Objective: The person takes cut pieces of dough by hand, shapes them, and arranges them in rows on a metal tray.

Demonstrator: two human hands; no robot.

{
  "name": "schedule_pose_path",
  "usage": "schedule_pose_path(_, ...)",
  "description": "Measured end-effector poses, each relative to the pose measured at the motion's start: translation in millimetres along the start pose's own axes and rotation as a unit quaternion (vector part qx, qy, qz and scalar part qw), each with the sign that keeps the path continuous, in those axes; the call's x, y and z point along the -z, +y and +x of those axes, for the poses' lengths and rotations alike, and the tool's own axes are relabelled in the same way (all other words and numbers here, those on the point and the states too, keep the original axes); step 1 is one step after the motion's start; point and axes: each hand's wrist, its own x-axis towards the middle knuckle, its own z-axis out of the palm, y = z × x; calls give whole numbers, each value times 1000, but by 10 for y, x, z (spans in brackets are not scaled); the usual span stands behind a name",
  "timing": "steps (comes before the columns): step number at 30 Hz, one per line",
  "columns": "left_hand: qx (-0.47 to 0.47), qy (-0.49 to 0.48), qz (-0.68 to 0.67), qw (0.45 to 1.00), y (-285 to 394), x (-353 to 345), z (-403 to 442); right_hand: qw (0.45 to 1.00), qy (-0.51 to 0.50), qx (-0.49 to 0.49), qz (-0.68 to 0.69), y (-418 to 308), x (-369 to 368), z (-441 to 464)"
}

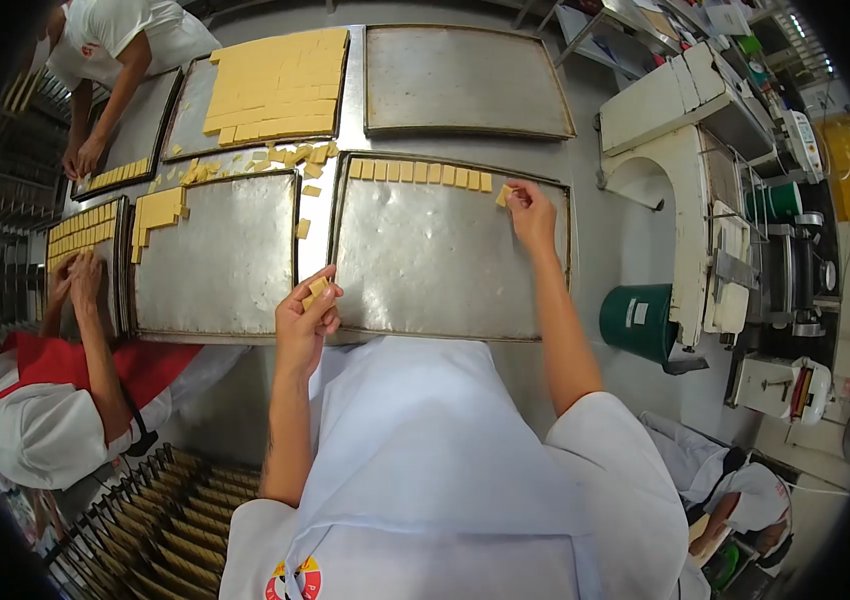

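My right hand (530,212) pinches a small yellow piece (504,196) over the upper right of a metal tray (435,260). Along that tray's far edge runs a row of several yellow rectangular pieces (420,173), set side by side, left of this hand. My left hand (309,312) is closed on another yellow piece (318,288), palm side up, by the tray's left front corner. How many pieces lie within the left fingers cannot be made out.
Left stands a tray (215,260) with yellow pieces in its corner. Behind it, a tray bears a large yellow slab (275,85). Loose pieces lie between trays. Another tray (460,80) sits behind mine. Two co-workers' hands are at the left trays. A green bucket (637,322) stands right.
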Motion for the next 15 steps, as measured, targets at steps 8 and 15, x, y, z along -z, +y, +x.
schedule_pose_path(8, 24, -78, -90, 993, 50, -102, -37, 993, -25, 46, -106, 215, -151, 335)
schedule_pose_path(15, 40, -94, -182, 978, 9, -44, -69, 985, -74, 39, -153, 20, 10, 227)
